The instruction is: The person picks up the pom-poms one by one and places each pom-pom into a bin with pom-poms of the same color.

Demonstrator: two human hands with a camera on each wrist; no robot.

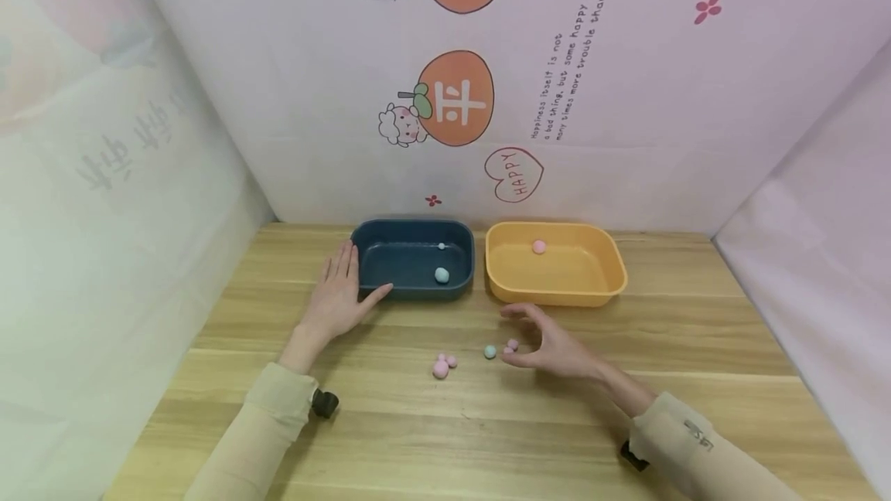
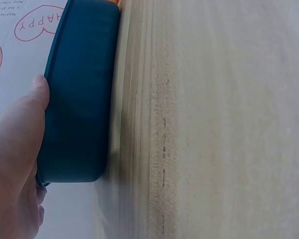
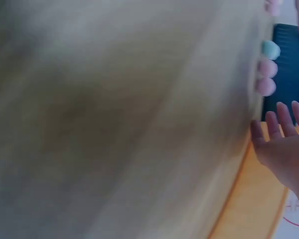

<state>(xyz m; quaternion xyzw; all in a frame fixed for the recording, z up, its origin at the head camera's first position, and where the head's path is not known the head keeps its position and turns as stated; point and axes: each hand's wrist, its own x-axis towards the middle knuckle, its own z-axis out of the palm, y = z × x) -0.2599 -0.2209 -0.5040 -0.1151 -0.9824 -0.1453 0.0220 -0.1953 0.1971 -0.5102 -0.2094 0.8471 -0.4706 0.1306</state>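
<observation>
My left hand (image 1: 334,301) rests against the left end of a dark blue bin (image 1: 411,292), its fingers straight and its thumb (image 2: 39,92) at the near rim. My right hand (image 1: 553,345) hovers over the table in front of a yellow bin (image 1: 560,298), thumb and fingers apart with nothing between them. Beside its thumb lie two small pink balls (image 1: 513,344) and a pale green ball (image 1: 490,351). Further left sits a cluster of three pink balls (image 1: 441,369) of different sizes. The right wrist view shows the green ball (image 3: 271,50) and pink balls (image 3: 267,68) beyond the fingers.
Inside the blue bin are a pale blue ball (image 1: 442,275) and a tiny one (image 1: 442,247). One pink ball (image 1: 539,247) lies in the yellow bin. Both bins stand at the back of the wooden table (image 1: 418,439), near a printed cloth wall (image 1: 334,99).
</observation>
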